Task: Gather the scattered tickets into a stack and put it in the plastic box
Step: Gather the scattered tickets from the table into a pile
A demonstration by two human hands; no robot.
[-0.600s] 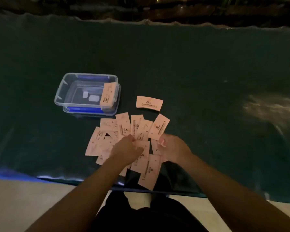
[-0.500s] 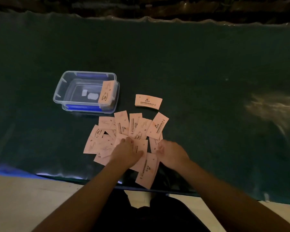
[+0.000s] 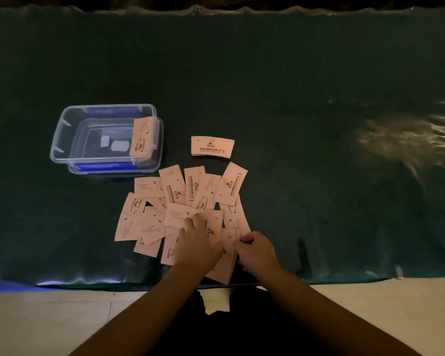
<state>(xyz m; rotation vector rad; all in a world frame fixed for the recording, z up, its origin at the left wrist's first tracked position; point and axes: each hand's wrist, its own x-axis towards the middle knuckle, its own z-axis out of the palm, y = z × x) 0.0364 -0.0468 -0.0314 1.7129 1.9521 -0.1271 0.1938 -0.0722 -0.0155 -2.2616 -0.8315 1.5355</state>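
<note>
On the dark green desk [image 3: 267,73], both hands press loose tickets [image 3: 175,191] near the box [image 3: 62,140]: left hand [image 3: 198,242] flat, right hand [image 3: 254,250] pinching some. Sliding could scatter them off the edge.

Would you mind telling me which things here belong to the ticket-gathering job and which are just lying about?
Part of the job:
- scattered tickets
- separate ticket lying apart, beyond the pile
- ticket in the box, leaning on its right wall
- plastic box
- left hand and right hand, both on the pile

Just there:
- dark green cover
- pale floor
</note>
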